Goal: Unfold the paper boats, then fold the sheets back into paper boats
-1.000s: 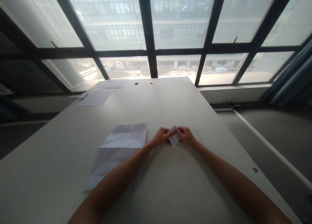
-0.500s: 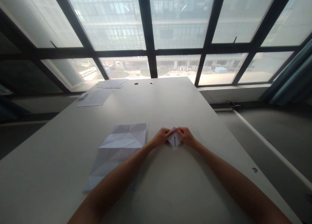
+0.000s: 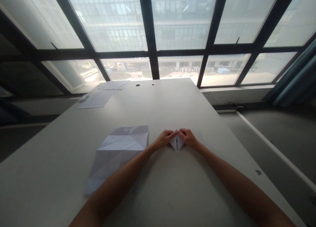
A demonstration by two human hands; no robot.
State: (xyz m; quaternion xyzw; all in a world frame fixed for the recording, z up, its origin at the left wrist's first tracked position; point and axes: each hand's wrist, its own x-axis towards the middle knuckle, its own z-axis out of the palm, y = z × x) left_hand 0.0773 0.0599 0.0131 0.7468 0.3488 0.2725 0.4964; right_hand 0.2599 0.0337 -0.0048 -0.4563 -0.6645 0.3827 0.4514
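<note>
A small piece of folded white paper (image 3: pixel 176 143), diamond-shaped with a dark slit down its middle, is held over the white table. My left hand (image 3: pixel 163 138) pinches its left side, thumb near the top corner. On the opposite side my right hand (image 3: pixel 189 138) grips it the same way, so both thumbs almost meet. The fingers hide the outer corners. To the left lies a large creased sheet of paper (image 3: pixel 116 154), unfolded, with my left forearm passing over its lower right part.
Flat white sheets (image 3: pixel 98 98) and more papers (image 3: pixel 115 84) lie at the table's far left, with a small unclear item (image 3: pixel 84 98) beside them. Two round holes pierce the far tabletop (image 3: pixel 172 98). A small dark mark (image 3: pixel 258 172) sits near the right edge. Windows stand beyond.
The folded paper's lower point has dropped very slightly, while both hands keep their grip almost in place. The creased sheet looks nearly unchanged.
</note>
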